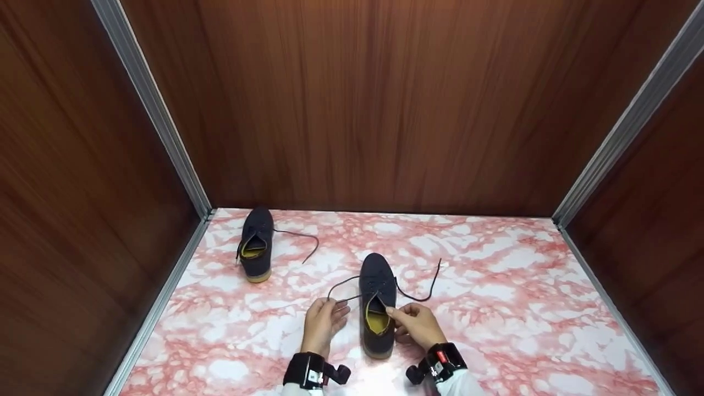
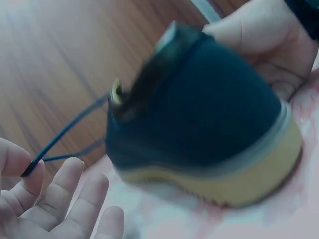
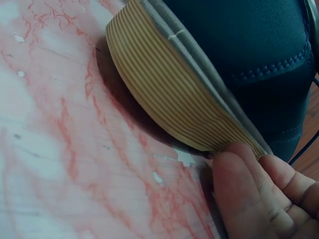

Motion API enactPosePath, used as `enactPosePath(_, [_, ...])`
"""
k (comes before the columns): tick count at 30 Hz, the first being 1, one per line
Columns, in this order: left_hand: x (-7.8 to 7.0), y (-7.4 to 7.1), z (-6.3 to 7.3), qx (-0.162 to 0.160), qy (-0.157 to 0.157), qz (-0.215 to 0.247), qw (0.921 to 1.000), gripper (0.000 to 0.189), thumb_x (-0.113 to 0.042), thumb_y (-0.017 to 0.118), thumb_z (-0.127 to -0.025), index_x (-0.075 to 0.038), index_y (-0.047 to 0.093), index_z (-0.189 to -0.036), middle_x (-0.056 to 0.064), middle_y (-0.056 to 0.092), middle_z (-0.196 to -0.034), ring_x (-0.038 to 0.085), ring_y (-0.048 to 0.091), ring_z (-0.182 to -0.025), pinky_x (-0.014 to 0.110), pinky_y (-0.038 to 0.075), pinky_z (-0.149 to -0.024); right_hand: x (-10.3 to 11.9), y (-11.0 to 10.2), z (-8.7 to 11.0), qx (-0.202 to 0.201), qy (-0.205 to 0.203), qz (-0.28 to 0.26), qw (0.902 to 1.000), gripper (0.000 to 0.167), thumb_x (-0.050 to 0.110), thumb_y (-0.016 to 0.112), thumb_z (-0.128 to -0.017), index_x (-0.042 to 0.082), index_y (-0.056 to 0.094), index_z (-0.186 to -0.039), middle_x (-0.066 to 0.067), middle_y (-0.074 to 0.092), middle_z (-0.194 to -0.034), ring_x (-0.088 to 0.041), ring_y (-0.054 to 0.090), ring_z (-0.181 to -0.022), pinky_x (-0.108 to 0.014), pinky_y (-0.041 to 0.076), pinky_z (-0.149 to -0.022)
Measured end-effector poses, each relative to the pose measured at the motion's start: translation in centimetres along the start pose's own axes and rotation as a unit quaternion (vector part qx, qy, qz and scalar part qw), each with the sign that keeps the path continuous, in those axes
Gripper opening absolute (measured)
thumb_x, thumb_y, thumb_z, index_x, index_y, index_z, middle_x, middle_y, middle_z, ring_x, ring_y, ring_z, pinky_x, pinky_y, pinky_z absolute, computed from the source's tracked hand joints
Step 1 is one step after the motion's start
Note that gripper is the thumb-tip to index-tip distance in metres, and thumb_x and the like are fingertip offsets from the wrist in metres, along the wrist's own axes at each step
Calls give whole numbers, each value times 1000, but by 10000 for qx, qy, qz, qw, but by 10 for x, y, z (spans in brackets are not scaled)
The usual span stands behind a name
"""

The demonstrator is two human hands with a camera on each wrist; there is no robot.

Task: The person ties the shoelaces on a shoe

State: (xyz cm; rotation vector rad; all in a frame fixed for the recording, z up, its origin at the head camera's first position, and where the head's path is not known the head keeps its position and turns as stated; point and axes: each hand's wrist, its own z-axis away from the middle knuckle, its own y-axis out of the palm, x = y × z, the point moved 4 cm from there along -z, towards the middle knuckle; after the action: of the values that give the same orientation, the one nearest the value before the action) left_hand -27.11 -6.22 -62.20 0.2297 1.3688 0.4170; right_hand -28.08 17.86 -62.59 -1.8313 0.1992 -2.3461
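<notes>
– Wood-grain walls (image 1: 357, 110) on three sides, metal corner strips (image 1: 158, 110), red-and-white marbled surface (image 1: 495, 308). Where's the shoe (image 1: 378, 303)?
– Dark shoe, lower centre of the frame, sole (image 3: 159, 84) down, toe (image 1: 375, 262) pointing up-frame.
– Hands?
– Apart, either side of it. Left hand (image 1: 323, 322) pinches a lace (image 2: 60, 135) between thumb and forefinger, two strands running back to the shoe. Right hand (image 1: 419, 325) holds the shoe's right flank, thumb at the collar (image 2: 195, 40), fingers low by the sole.
– Handling?
– Light, I'd guess. Upper looks soft, should give at the opening; ribbed sole probably stiffer, not slippery. Nothing fragile. Grab by collar or heel (image 1: 378, 347). Lace is thin, limp, may slide; needs a firm pinch.
– Edges, room?
– Surface's back edge meets the far wall mid-frame, well apart from the toe. Free lace (image 1: 421, 300) curls out right; most room lies beyond it, lower right. Second shoe (image 1: 264, 250) sits left, near the left wall, its own lace (image 1: 300, 234) trailing toward the middle, so less room that way.
</notes>
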Motion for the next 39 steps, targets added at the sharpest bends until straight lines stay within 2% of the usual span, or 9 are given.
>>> enactPosePath(5, [11, -9, -5, -63, -229, 375, 9990, 12, -11, 50, -105, -2, 56, -99, 9, 68, -97, 20, 72, -94, 41, 59, -98, -2, -1, 0, 3, -19, 126, 9999, 42, 42, 79, -91, 2, 65, -94, -4, 68, -84, -14, 68, -63, -29, 60, -59])
enactPosePath(12, [14, -11, -8, -251, -268, 178, 9992, 13, -9, 49, -103, 0, 57, -98, 8, 64, -90, 19, 72, -91, 41, 59, -100, 0, 0, -2, 82, 66, 5, 9999, 42, 43, 77, -93, 3, 64, -94, -6, 69, -86, -15, 68, -64, -31, 61, -61])
enactPosePath(17, [13, -12, -9, -245, -367, 144, 9989, 15, -10, 50, -103, 4, 57, -101, 8, 64, -89, 18, 73, -90, 40, 60, -98, 5, -9, -6, 627, 565, -606, 9946, 58, 53, 66, -99, -4, 62, -109, -7, 68, -86, -16, 69, -66, -35, 63, -63])
enactPosePath(21, [12, -12, -11, -234, -416, 124, 9988, 16, -9, 49, -103, 6, 55, -105, 9, 63, -90, 20, 74, -90, 40, 60, -99, 9, -28, -16, 386, 936, -615, 9930, 61, 54, 58, -103, -7, 63, -111, -5, 66, -79, -15, 64, -58, -34, 61, -58])
enactPosePath(24, [12, -9, -13, -229, -438, 101, 9987, 16, -10, 49, -103, 6, 54, -105, 9, 63, -90, 21, 74, -91, 40, 61, -98, 8, -51, -31, -165, 996, -222, 9946, 54, 47, 56, -105, -6, 68, -98, -3, 64, -69, -12, 60, -51, -30, 58, -51])
enactPosePath(27, [13, -7, -13, -228, -459, 94, 9986, 16, -9, 49, -102, 6, 54, -103, 9, 63, -90, 21, 74, -91, 39, 61, -98, 6, -73, -46, -732, 858, 661, 9914, 52, 43, 61, -102, -1, 71, -78, -1, 63, -57, -11, 59, -45, -27, 54, -46])
enactPosePath(33, [15, -7, -15, -256, -490, 57, 9985, 15, -8, 49, -101, 6, 54, -102, 9, 63, -89, 21, 74, -90, 40, 60, -98, 5, -89, -59, -1213, 436, 2548, 9584, 49, 46, 76, -89, 10, 72, -55, 2, 60, -42, -11, 60, -41, -25, 50, -54])
enactPosePath(35, [15, -8, -15, -261, -498, 58, 9984, 15, -8, 50, -101, 6, 54, -103, 10, 63, -90, 21, 74, -90, 40, 60, -98, 4, -88, -58, -1258, 379, 2620, 9561, 43, 41, 79, -86, 10, 73, -56, 3, 61, -43, -10, 60, -41, -24, 50, -54])
enactPosePath(39, [13, -10, -13, -304, -491, 49, 9983, 15, -8, 50, -101, 6, 54, -103, 11, 64, -91, 22, 74, -91, 40, 60, -98, -2, -85, -54, -1152, 364, 1775, 9767, 27, 21, 76, -88, 3, 73, -67, 0, 64, -49, -9, 62, -41, -24, 51, -46])
